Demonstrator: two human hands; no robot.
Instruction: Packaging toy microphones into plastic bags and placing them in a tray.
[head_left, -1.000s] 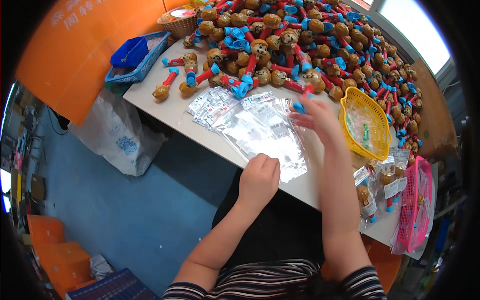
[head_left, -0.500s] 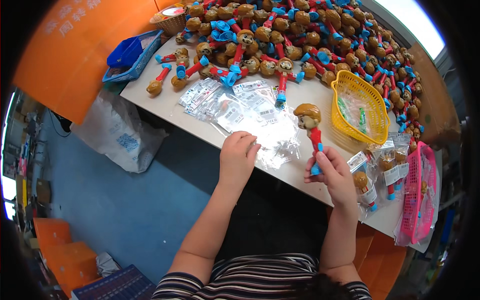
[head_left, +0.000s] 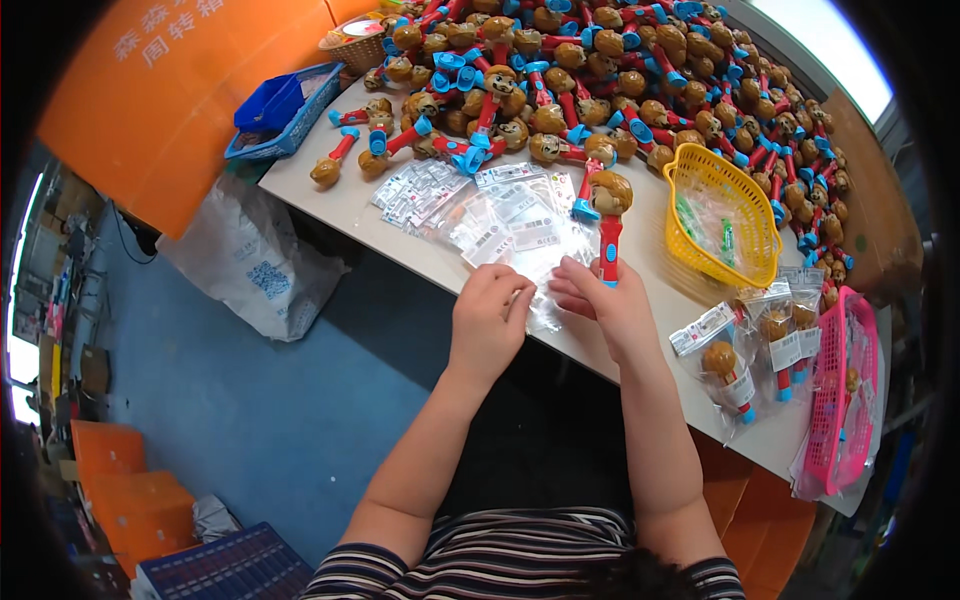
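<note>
I am seeing my right hand closing around the red handle of a toy, its long axis pointing away from me, brown head farthest. My left hand is pinching a clear bag just beside it, between both hands.

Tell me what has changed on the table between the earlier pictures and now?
The right hand reached to the toy pile, took one red-handled toy and brought it to the table edge. The left hand stayed on the clear bags; both hands now meet at a bag. The yellow basket and toy pile are unchanged.
</note>
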